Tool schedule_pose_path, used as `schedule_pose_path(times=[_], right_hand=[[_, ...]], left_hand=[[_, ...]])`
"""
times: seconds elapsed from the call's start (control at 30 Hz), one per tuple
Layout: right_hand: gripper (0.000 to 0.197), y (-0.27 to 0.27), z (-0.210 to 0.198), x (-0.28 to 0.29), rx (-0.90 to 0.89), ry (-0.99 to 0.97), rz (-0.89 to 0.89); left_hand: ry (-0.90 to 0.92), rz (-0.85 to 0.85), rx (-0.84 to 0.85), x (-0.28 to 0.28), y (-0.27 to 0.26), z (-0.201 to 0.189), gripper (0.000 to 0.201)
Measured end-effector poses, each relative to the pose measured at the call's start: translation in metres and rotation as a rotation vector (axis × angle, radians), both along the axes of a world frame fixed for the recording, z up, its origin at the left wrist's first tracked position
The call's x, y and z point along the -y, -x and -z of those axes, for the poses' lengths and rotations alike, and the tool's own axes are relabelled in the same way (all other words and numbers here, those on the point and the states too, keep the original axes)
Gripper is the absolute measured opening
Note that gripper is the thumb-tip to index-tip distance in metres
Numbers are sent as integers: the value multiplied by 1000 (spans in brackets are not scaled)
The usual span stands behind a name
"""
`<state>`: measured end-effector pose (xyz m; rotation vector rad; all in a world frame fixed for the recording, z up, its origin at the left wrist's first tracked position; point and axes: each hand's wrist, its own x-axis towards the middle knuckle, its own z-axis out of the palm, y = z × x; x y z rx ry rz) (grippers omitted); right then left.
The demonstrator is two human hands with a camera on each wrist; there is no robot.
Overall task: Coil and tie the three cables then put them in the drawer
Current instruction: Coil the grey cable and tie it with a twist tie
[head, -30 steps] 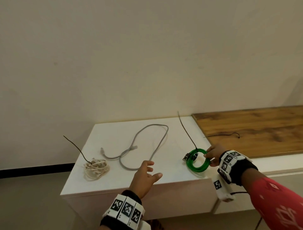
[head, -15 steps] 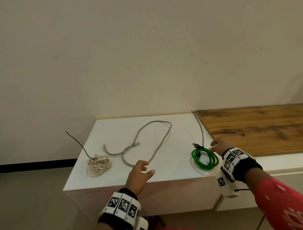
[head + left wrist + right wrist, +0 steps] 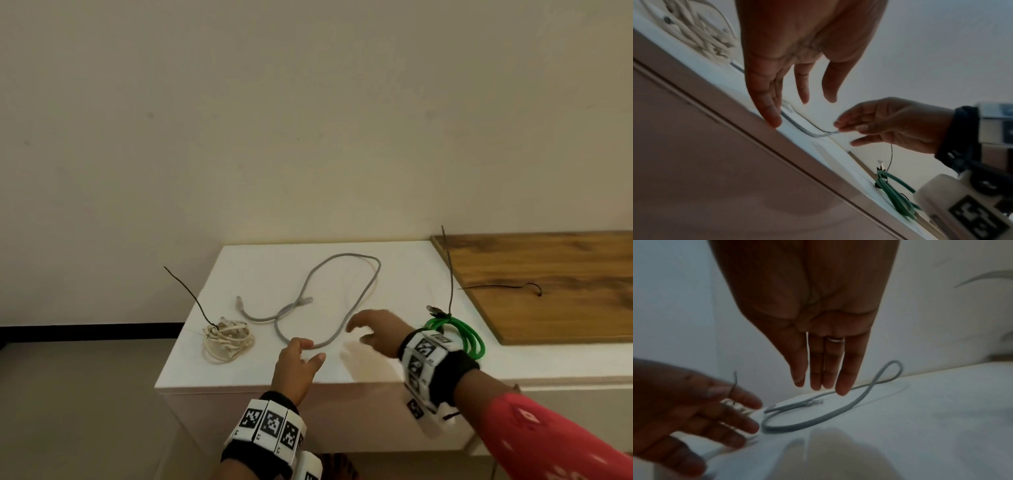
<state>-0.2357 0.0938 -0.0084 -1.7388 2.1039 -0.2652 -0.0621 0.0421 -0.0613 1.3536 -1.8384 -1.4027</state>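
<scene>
Grey cable: limp, light; we'd grasp its near loop.
Left hand: fingers released.
Right hand: fingers released.

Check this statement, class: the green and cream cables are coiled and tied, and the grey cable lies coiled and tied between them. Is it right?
Not quite. The grey cable lies loose and uncoiled in open loops, as the head view shows. The rest holds: the green cable and the cream cable are coiled and tied, with the grey one between them.
</scene>
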Motion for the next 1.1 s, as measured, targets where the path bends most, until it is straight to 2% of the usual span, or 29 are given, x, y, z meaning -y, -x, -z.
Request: schedule_pose_path(times=[0.1, 0.17, 0.23, 0.3, 0.37, 0.5, 0.57, 0.63, 0.77, 0.83, 0.9, 1.0, 1.07, 1.1], right_hand=[[56, -32, 15, 16, -37, -110, -142], [59, -44, 22, 22, -89, -183, -194], [49, -47, 28, 21, -144, -172, -192], [30, -48, 30, 14, -203, -134, -165], [21, -47, 30, 3, -195, -94, -161], [22, -45, 19, -25, -48, 14, -141], [28, -40, 14, -39, 15, 17, -157], [27, -38, 5, -53, 59, 136, -128], [22, -34, -24, -75, 149, 725, 38], [26, -33, -41, -86, 152, 822, 18], [39, -34, -53, -93, 190, 716, -75], [29, -38, -66, -106, 375, 480, -101], [28, -41, -73, -116, 600, 350, -53], [31, -43, -75, -122, 776, 278, -6]], left_hand=[[1, -43, -15, 5, -4, 2, 31], [-19, -60, -45, 7, -8, 2, 29], [-42, -61, -81, 9, -11, 2, 26], [-78, -59, -121, 7, -14, 0, 22], [-117, -84, -188, 4, -15, -2, 19], [-150, -198, -461, -10, -14, -18, 28], [-113, -174, -541, -19, -12, -30, 31], [14, -80, -497, -28, -11, -45, 23], [294, 103, -353, -50, -18, -72, 24], [378, 174, -316, -62, -23, -83, 25], [442, 240, -297, -70, -26, -90, 25], [544, 279, -316, -82, -29, -97, 17], [581, 246, -357, -87, -31, -101, 14], [589, 221, -375, -89, -30, -102, 13]])
